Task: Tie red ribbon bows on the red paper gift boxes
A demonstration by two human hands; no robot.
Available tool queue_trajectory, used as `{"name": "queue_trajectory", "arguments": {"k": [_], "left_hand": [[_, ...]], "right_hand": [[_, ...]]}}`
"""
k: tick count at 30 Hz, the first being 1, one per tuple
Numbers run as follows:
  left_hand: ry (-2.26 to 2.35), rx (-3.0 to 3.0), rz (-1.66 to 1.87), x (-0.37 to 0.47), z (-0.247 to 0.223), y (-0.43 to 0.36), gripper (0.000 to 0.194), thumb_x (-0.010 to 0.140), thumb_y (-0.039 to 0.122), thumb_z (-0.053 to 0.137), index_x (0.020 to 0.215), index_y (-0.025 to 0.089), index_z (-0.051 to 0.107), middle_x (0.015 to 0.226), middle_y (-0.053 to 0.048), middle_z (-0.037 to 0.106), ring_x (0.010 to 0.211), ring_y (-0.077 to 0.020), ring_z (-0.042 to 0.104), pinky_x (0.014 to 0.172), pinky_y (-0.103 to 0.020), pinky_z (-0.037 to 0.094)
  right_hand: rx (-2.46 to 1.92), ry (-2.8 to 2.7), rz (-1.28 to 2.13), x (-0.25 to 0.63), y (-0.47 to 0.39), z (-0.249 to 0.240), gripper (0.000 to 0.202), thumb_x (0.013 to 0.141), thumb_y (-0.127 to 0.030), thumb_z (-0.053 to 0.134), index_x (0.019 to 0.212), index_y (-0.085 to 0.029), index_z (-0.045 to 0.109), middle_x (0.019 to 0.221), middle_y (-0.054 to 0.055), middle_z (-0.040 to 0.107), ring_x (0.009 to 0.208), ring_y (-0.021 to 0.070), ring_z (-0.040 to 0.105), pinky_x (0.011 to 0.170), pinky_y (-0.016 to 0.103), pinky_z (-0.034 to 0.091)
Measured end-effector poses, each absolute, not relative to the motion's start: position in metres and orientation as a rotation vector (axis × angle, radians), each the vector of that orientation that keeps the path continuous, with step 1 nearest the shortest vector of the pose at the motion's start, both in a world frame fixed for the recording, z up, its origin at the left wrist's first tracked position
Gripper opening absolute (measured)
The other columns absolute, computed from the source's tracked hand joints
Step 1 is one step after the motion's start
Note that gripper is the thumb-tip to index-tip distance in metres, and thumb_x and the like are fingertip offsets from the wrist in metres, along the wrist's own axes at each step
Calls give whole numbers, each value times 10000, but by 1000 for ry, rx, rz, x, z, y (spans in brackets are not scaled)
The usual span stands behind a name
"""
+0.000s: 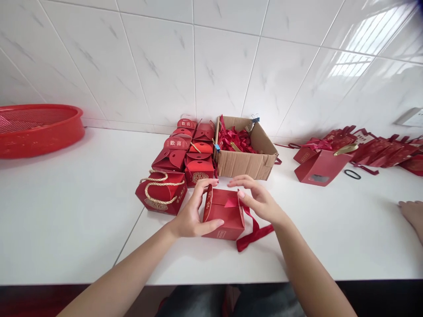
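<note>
In the head view, a red gift box [224, 218] stands on the white table in front of me, its side flaps raised. My left hand [194, 211] curves around the box's left side, thumb against the front and fingers toward the back. At the right flap, the thumb of my right hand [259, 198] touches the top edge, while its other fingers stretch apart behind the box. A dark red ribbon [254, 235] trails from the right side onto the table. Left of it sits a red box with gold rope handles [161, 191].
Closed red boxes [175, 149] stand in rows behind. Beside them is a cardboard box [244, 163] full of red ribbons. At right lie a red bag-shaped box [320, 167], a black ring [352, 174] and flat red packaging [383, 149]. A red basket [42, 136] is far left; another person's hand [413, 215] rests far right.
</note>
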State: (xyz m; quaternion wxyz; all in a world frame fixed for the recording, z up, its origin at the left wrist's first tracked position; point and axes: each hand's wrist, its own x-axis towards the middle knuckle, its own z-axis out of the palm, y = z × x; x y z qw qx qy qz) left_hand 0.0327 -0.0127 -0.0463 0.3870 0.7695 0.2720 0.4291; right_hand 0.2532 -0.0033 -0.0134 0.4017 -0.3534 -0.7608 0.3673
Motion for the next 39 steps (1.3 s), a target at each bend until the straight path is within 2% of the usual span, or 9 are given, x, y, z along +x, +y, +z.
{"name": "queue_trajectory", "arguments": {"k": [5, 12, 15, 17, 20, 26, 33, 36, 39], "left_hand": [[677, 1931, 1099, 33, -49, -13, 802, 670, 268, 728, 1324, 268, 263, 1344, -132, 306, 1276, -335, 349, 1073, -523, 306], [654, 1801, 1160, 35, -49, -16, 826, 644, 266, 773, 1294, 296, 265, 1267, -107, 365, 1186, -293, 434, 1016, -489, 365], [621, 1736, 1205, 36, -53, -15, 822, 603, 285, 815, 1241, 307, 298, 1230, -82, 387, 1134, -268, 467, 961, -443, 413], [585, 1703, 1247, 36, -57, -13, 820, 568, 310, 839, 1197, 307, 313, 1214, -68, 384, 1131, -263, 463, 939, -422, 427], [557, 1703, 1316, 37, -62, -10, 857, 509, 349, 869, 1165, 307, 319, 1209, -60, 353, 1147, -266, 438, 951, -421, 415], [550, 1720, 1332, 38, -66, -8, 864, 505, 386, 867, 1162, 302, 313, 1225, -75, 331, 1167, -275, 419, 992, -445, 368], [570, 1728, 1324, 36, -68, -9, 882, 500, 391, 870, 1179, 319, 312, 1241, -72, 326, 1183, -267, 410, 999, -428, 375], [583, 1739, 1300, 36, -67, -8, 931, 458, 490, 860, 1207, 315, 335, 1251, -80, 343, 1190, -287, 413, 1006, -439, 367], [570, 1782, 1313, 35, -62, -8, 962, 457, 700, 739, 1239, 270, 379, 1263, -108, 366, 1223, -326, 384, 1037, -466, 327]], "right_hand": [[-846, -2185, 1121, 257, 2, 13, 183, 860, -335, 579, 759, -194, 636, 1067, 56, 559, 880, 156, 553, 814, 307, 442], [-687, -1494, 1136, 232, 1, 36, 225, 864, -409, 554, 743, -220, 572, 719, -5, 559, 735, 134, 532, 736, 280, 431], [-892, -1540, 1146, 217, -4, 38, 262, 822, -438, 586, 712, -201, 583, 654, -16, 532, 632, 118, 493, 639, 262, 411], [-1109, -1707, 1115, 209, -8, 37, 266, 810, -426, 586, 700, -185, 605, 655, -14, 544, 603, 111, 475, 583, 251, 385], [-1246, -1889, 987, 200, -12, 33, 251, 817, -375, 548, 680, -175, 615, 694, -3, 590, 640, 121, 496, 588, 250, 383], [-1251, -1955, 953, 196, -11, 26, 241, 814, -324, 507, 636, -174, 571, 652, -11, 560, 604, 114, 458, 557, 243, 366], [-1211, -1950, 960, 193, -10, 22, 216, 816, -310, 509, 674, -181, 611, 718, 8, 621, 662, 139, 525, 596, 258, 392], [-1201, -1987, 936, 192, -12, 22, 235, 830, -328, 506, 689, -187, 630, 710, 7, 632, 647, 136, 536, 604, 264, 399], [-1207, -2016, 921, 193, -13, 24, 235, 834, -337, 513, 706, -192, 647, 707, 1, 639, 638, 131, 538, 602, 262, 404]]}}
